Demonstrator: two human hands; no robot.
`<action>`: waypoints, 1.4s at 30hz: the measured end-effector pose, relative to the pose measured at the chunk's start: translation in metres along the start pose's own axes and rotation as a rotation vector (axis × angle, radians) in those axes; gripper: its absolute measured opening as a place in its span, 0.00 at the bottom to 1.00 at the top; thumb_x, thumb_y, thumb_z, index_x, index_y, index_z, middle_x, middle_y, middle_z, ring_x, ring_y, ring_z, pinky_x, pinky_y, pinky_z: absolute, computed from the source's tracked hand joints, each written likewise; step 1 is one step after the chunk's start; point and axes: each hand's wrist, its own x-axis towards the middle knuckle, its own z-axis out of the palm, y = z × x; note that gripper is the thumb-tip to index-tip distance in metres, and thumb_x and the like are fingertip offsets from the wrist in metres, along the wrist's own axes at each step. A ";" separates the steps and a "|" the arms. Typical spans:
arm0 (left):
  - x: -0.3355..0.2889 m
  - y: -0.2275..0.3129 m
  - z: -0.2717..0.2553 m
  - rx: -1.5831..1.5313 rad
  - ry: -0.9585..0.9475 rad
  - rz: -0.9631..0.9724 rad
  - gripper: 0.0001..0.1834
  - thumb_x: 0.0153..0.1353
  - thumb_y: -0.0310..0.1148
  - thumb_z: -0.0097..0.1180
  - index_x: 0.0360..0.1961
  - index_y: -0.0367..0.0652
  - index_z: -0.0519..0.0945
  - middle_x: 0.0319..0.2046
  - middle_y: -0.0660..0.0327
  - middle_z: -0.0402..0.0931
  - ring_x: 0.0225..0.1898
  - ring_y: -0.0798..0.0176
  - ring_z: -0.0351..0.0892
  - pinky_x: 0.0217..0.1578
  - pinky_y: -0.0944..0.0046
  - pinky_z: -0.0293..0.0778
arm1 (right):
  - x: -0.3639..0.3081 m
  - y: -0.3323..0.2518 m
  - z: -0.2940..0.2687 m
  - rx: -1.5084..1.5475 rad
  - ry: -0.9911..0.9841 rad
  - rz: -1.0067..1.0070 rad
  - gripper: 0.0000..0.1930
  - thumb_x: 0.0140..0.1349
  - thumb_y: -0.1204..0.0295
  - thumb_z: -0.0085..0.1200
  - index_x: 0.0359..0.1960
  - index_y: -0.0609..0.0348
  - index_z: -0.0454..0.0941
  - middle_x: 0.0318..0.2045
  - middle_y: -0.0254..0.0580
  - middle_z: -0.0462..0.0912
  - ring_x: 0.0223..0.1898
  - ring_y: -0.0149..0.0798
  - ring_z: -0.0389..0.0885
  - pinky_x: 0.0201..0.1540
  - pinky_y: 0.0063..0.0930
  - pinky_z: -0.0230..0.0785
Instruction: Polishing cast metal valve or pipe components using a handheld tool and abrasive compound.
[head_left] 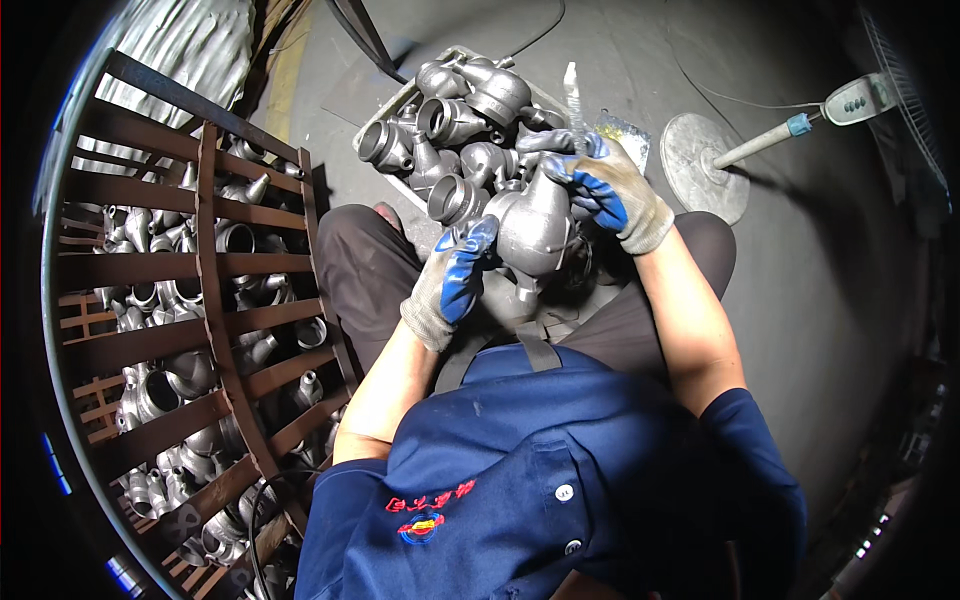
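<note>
A rounded grey metal casting (532, 232) with a tapered neck and short outlets is up in front of my lap, between my knees. My left hand (456, 268), in a blue-coated work glove, is closed on its left side. Gloved the same way, my right hand (607, 187) is closed round a slim pale tool (572, 92), maybe a file, whose narrow end points up and away from me. The fingers of that hand are next to the casting's neck; whether they touch it I cannot tell. The tool's lower end is hidden.
Beyond my hands a pale crate (370, 135) holds several similar castings (452, 122). A rusty slatted metal cage (205, 265) full of castings stands close on my left. To the right, a fan's round base (690, 150) and pole (750, 147) rest on the grey floor (790, 260).
</note>
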 end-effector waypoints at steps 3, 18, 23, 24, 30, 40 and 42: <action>-0.004 -0.006 0.014 -0.337 0.247 -0.131 0.17 0.69 0.43 0.43 0.50 0.44 0.75 0.36 0.66 0.77 0.37 0.72 0.73 0.39 0.70 0.68 | 0.011 0.014 0.000 0.075 -0.019 0.044 0.14 0.58 0.72 0.56 0.46 0.62 0.77 0.37 0.34 0.81 0.35 0.24 0.78 0.38 0.15 0.70; 0.004 -0.022 0.002 -0.582 0.276 -0.023 0.16 0.68 0.35 0.46 0.51 0.37 0.74 0.44 0.60 0.77 0.46 0.68 0.75 0.48 0.68 0.70 | 0.000 0.015 0.005 0.132 0.013 0.163 0.17 0.58 0.71 0.58 0.48 0.63 0.76 0.25 0.28 0.77 0.20 0.20 0.70 0.21 0.15 0.62; -0.001 -0.017 -0.011 -0.697 0.287 0.006 0.17 0.69 0.35 0.42 0.53 0.36 0.70 0.49 0.54 0.74 0.51 0.58 0.74 0.56 0.56 0.69 | -0.053 0.013 0.021 -0.341 0.114 -0.144 0.25 0.64 0.69 0.50 0.63 0.61 0.63 0.36 0.36 0.78 0.37 0.30 0.77 0.39 0.24 0.69; 0.001 -0.017 -0.012 -0.788 0.288 0.044 0.17 0.69 0.34 0.42 0.53 0.35 0.70 0.50 0.54 0.74 0.52 0.57 0.74 0.57 0.55 0.68 | -0.061 0.015 0.022 -0.458 0.099 -0.248 0.24 0.63 0.71 0.51 0.61 0.60 0.66 0.37 0.37 0.79 0.39 0.34 0.79 0.41 0.28 0.70; -0.003 -0.009 -0.010 -0.703 0.315 0.081 0.17 0.68 0.33 0.43 0.54 0.35 0.70 0.50 0.53 0.74 0.52 0.57 0.74 0.57 0.54 0.68 | -0.092 0.002 0.038 -0.932 0.101 -0.308 0.19 0.55 0.77 0.53 0.50 0.51 0.77 0.33 0.46 0.78 0.31 0.50 0.79 0.35 0.34 0.72; -0.009 -0.005 -0.004 -0.576 0.367 0.103 0.18 0.70 0.35 0.42 0.53 0.32 0.72 0.47 0.56 0.76 0.49 0.66 0.74 0.53 0.66 0.67 | -0.096 -0.001 0.050 -1.160 0.142 -0.376 0.21 0.48 0.82 0.55 0.47 0.55 0.79 0.34 0.47 0.79 0.34 0.50 0.78 0.37 0.36 0.72; -0.009 -0.008 -0.005 -0.449 0.377 0.126 0.19 0.69 0.37 0.42 0.55 0.36 0.69 0.49 0.54 0.74 0.50 0.58 0.75 0.53 0.57 0.71 | -0.096 -0.001 0.052 -1.210 0.147 -0.393 0.20 0.48 0.81 0.56 0.46 0.54 0.79 0.34 0.47 0.79 0.34 0.50 0.78 0.37 0.37 0.72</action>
